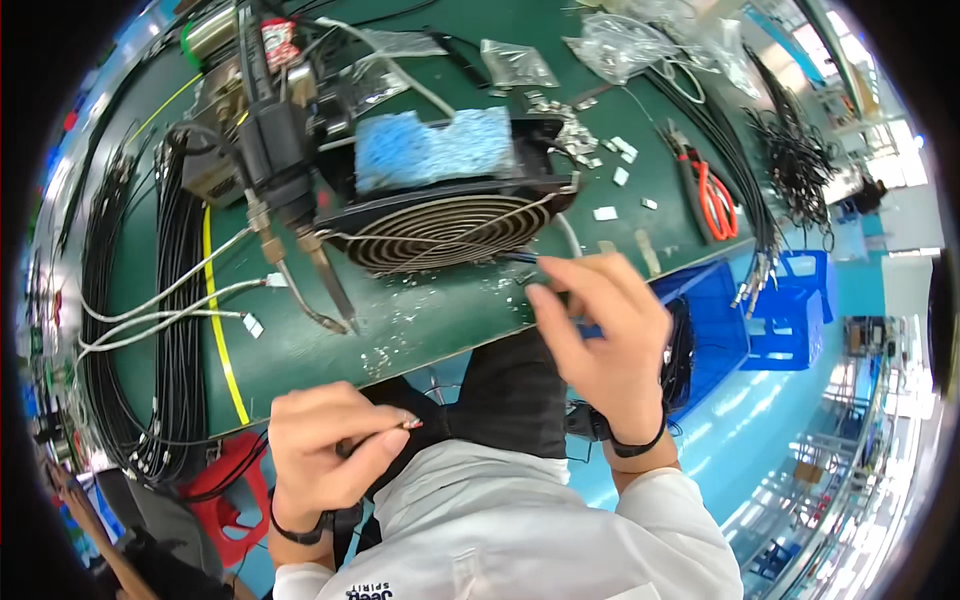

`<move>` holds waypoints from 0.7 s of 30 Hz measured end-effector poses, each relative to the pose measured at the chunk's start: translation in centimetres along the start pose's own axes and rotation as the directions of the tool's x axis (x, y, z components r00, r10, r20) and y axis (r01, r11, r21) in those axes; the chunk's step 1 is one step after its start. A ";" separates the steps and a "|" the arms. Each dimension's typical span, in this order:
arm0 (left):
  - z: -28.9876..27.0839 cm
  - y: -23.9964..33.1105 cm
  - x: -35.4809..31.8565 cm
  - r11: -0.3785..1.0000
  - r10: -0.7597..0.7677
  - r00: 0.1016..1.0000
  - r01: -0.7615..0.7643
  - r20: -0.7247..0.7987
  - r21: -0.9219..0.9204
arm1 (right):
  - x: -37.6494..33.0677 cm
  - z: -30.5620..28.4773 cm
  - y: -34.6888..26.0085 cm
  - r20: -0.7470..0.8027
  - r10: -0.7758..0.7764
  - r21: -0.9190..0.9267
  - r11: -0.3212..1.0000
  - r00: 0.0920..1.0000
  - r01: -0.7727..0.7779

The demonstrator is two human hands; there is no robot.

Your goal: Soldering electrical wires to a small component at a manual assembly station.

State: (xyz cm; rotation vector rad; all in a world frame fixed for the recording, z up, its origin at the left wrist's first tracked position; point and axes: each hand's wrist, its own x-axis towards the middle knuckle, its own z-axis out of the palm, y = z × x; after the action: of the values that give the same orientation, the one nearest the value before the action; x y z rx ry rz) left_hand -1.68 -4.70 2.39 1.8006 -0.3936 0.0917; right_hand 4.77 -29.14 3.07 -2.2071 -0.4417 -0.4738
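My left hand [335, 440] hovers just off the table's front edge. Its thumb and forefinger pinch a tiny part [409, 422] with a metallic, reddish end, too small to identify. Over the right front of the table, my right hand [605, 330] has its thumb and forefinger close together at the end of a thin dark tool [520, 257], whose kind I cannot make out. Just beyond that tool stands a black fan [450, 235] with a round wire grille and a blue sponge-like pad [435, 150] on top. Small white scraps [380, 358] lie between my hands.
Left of the fan, a soldering-type machine [275, 150] points its tip down. Black cable bundles [180, 330] and grey cables [150, 318] lie left. Red-handled pliers [712, 195], white connectors [605, 213] and plastic bags [620, 48] are right and behind. Blue crates [720, 320] stand below right.
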 end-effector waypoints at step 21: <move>3.3 -0.6 -3.2 0.892 -0.392 0.895 0.313 -0.212 -0.326 | -7.1 -4.4 2.5 0.039 0.512 0.785 0.516 0.858 -0.343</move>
State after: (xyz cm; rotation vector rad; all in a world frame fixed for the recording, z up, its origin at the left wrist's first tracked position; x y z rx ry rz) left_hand -4.99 -6.98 0.07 1.5190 0.1234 0.0221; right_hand -1.05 -35.17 0.65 -1.3101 0.0553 -0.1594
